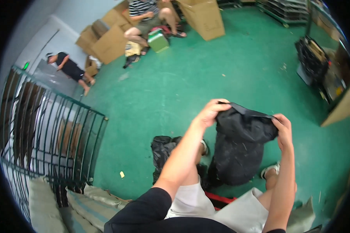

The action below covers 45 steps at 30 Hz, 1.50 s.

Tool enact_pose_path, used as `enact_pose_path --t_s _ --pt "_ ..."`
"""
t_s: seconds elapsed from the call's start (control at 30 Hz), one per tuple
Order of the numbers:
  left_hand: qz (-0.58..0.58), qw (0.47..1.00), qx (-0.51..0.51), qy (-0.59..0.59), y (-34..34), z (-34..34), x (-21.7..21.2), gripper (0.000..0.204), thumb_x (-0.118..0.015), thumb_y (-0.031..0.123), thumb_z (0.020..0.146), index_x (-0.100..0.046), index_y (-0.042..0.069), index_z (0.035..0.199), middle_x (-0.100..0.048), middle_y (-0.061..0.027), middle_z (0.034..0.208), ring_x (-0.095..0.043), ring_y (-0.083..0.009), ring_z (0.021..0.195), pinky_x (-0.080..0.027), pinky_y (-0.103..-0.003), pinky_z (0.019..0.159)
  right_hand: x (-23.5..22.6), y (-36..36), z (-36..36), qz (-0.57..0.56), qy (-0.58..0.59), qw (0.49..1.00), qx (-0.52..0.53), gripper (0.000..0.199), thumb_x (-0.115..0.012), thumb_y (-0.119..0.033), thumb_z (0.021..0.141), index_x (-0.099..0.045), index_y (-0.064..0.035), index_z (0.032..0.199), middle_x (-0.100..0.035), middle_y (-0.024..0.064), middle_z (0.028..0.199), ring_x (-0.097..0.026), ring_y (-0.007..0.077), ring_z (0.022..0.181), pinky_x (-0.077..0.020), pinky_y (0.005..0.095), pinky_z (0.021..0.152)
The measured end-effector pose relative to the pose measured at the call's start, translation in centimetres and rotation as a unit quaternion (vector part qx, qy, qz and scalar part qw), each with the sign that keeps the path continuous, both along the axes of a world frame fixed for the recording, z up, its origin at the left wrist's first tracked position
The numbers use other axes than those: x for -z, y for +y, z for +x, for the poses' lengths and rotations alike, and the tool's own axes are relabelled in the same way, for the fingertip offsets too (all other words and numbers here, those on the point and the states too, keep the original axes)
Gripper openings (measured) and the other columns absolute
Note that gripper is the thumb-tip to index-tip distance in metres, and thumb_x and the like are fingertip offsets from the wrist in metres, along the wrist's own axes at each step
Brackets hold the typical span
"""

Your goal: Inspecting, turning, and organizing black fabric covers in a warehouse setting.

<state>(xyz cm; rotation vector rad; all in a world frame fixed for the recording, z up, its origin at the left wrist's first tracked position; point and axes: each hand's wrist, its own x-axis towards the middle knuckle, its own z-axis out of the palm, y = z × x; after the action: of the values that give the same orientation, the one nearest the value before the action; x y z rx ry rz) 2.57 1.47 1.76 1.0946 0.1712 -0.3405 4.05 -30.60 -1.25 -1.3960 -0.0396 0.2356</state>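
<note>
A black fabric piece that looks like a bag point(239, 155) hangs between my knees, its upper edge stretched between both hands. My left hand point(213, 112) pinches the left corner of that edge, thumb on top. At the right corner, my right hand point(284, 130) is closed on the same edge. The upper part of the fabric is bunched and folded over, and pale threads or lint cling to the lower part. Beside my left leg, a heap of black material point(163, 149) lies on the floor, partly hidden by my left forearm.
A green metal rack point(70, 136) stands at the left, above stuffed woven sacks point(91, 206). Cardboard boxes point(112, 42) and two people are at the far side, one seated by a green box point(158, 41). At the right, a black plastic bag point(313, 58) hangs on a frame.
</note>
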Motion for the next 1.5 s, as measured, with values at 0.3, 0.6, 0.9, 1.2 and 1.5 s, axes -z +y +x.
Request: enact_pose_path --t_s 0.3,0.6,0.9,1.2,1.5 --pt "-0.253 0.960 0.112 -0.039 1.1 -0.1 1.8 0.026 -0.052 0.017 0.094 -0.066 -0.005 0.097 -0.070 -0.0149 0.090 -0.068 -0.0234 0.079 -0.054 -0.035 0.078 -1.7 0.5 -0.8 0.342 0.119 0.917 -0.165 0.024 -0.051 -0.009 0.091 -0.057 0.0043 0.110 -0.066 0.0135 0.105 -0.064 0.0237 0.097 -0.0515 0.0362 0.091" --pt "-0.259 0.948 0.182 -0.036 -1.3 -0.7 1.7 0.037 -0.052 0.028 0.098 -0.063 -0.006 0.107 -0.068 -0.0163 0.109 -0.067 -0.0247 0.098 -0.054 -0.037 0.086 -0.6 0.3 -0.9 0.383 0.136 0.897 -0.171 0.041 -0.039 -0.022 0.099 -0.052 0.0058 0.126 -0.059 0.0199 0.127 -0.060 0.0334 0.114 -0.0479 0.0442 0.101" --pt "-0.091 0.982 0.167 -0.021 -2.9 -1.4 -1.0 0.026 -0.068 0.008 0.083 -0.061 -0.001 0.107 -0.068 -0.0072 0.097 -0.066 -0.0152 0.083 -0.055 -0.031 0.078 -1.4 0.8 -0.8 0.371 0.194 0.898 -0.136 0.044 -0.034 -0.028 0.102 -0.053 0.0023 0.128 -0.059 0.0188 0.128 -0.060 0.0323 0.115 -0.0463 0.0447 0.102" --pt "-0.096 0.990 0.104 0.022 -3.0 -0.5 0.1 0.008 -0.062 0.010 0.086 -0.060 0.003 0.091 -0.065 -0.0041 0.085 -0.062 -0.0131 0.073 -0.051 -0.028 0.068 -1.5 1.5 -1.5 0.184 0.174 0.963 -0.097 0.038 -0.065 -0.016 0.089 -0.055 0.0030 0.120 -0.066 0.0140 0.112 -0.067 0.0243 0.097 -0.0558 0.0368 0.087" --pt "-0.202 0.968 0.151 0.010 -3.2 -0.4 0.1 0.010 -0.058 0.013 0.093 -0.055 0.004 0.090 -0.063 -0.0041 0.084 -0.063 -0.0129 0.072 -0.053 -0.028 0.066 -1.2 0.4 -1.8 0.329 0.152 0.923 -0.126 0.033 -0.054 -0.011 0.092 -0.055 0.0052 0.120 -0.064 0.0188 0.117 -0.065 0.0305 0.104 -0.0525 0.0424 0.094"
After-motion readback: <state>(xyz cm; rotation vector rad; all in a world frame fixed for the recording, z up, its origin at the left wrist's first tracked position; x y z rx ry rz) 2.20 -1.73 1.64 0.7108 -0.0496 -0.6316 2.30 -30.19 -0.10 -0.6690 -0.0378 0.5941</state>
